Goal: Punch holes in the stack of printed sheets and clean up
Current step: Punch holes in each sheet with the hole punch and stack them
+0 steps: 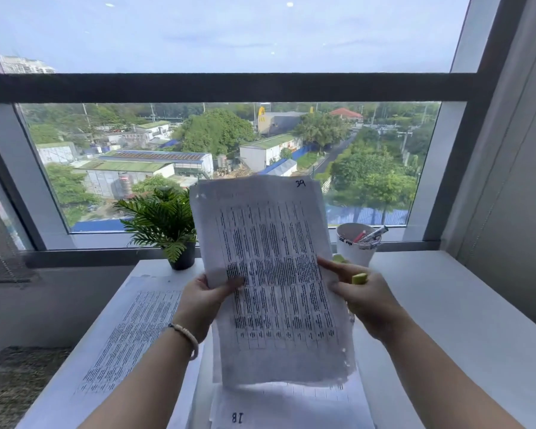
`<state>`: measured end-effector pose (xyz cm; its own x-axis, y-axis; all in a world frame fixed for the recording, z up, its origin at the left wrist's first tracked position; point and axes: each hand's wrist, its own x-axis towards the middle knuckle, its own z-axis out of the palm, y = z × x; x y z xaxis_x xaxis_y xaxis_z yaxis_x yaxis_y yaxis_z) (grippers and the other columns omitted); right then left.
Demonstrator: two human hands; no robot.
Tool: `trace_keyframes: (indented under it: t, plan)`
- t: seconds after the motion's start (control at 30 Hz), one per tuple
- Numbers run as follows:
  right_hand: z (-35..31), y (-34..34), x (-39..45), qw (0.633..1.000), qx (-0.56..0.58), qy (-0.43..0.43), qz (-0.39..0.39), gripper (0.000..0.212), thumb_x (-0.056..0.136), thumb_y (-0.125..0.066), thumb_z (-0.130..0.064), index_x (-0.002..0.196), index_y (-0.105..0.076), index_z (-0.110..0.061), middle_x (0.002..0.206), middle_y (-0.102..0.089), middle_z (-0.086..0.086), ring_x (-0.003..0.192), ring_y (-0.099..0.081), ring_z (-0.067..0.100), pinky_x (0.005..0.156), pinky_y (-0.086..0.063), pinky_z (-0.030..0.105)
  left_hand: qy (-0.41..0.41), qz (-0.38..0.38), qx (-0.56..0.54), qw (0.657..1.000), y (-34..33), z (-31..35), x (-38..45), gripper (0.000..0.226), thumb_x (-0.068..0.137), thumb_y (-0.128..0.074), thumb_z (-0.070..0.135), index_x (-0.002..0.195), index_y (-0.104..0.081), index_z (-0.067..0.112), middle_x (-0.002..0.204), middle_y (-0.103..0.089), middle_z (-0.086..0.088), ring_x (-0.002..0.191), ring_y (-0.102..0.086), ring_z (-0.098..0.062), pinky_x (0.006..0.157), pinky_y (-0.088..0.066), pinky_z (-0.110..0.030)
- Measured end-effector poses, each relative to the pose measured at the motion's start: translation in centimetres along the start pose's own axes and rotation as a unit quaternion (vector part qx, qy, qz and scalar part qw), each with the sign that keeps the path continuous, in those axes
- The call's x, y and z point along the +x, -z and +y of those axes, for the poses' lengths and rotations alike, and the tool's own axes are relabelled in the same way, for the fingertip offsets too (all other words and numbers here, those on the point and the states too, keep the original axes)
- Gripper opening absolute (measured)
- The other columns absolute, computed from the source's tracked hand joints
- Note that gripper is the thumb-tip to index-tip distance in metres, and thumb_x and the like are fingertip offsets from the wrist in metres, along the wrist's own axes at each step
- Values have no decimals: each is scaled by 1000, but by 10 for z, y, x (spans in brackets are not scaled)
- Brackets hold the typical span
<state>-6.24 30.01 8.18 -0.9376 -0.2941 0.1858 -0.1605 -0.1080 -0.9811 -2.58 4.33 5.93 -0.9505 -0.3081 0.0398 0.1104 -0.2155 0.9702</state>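
I hold a stack of printed sheets (273,274) upright above the white desk (440,305), its top page marked "39". My left hand (205,300) grips the stack's left edge, thumb on the front. My right hand (358,292) pinches the right edge, thumb on the front, and a yellow-green object (359,278) shows between its fingers. Small holes run along the stack's lower right edge. Another printed pile (130,332) lies flat on the desk to the left. More sheets (288,407), one marked "18", lie under the held stack. No hole punch is visible.
A potted green plant (164,224) stands at the desk's back edge, left of the stack. A white cup with pens (358,243) stands at the back right. A large window runs behind the desk and a grey wall stands on the right.
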Motion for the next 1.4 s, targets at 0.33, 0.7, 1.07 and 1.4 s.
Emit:
trace_keyframes:
  t: [0.33,0.7,1.07,1.4]
  plan:
    - [1,21,-23,944,-307,121,3,41,83,-64,9,107,-68,-25,108,-63,2,92,-58,-12,80,-37,-2,-54,-50,73,995,-14,9,-7,31,70,-82,17,96,-70,8,94,-75,-11,94,-69,-33,83,-57,-45]
    - [-28,57,-17,989,-123,-67,-36,27,84,-65,1,100,-75,-17,88,-71,-4,66,-61,4,71,-46,20,-11,-111,63,992,-39,41,4,17,73,-78,10,88,-73,4,89,-72,-17,81,-69,-31,79,-58,-49]
    - [49,31,-26,914,-196,-354,-18,32,76,-74,-11,107,-67,-4,106,-67,17,98,-65,31,87,-55,42,113,-29,394,911,-31,-57,-5,18,75,-73,9,90,-65,16,78,-69,2,70,-66,-13,59,-53,-24]
    - [7,98,-37,924,-180,-303,-150,42,58,-76,-17,100,-76,-14,108,-73,1,90,-65,13,70,-48,24,197,-37,146,969,-46,-39,24,22,91,-63,19,103,-56,3,93,-68,-16,74,-67,-27,53,-58,-34]
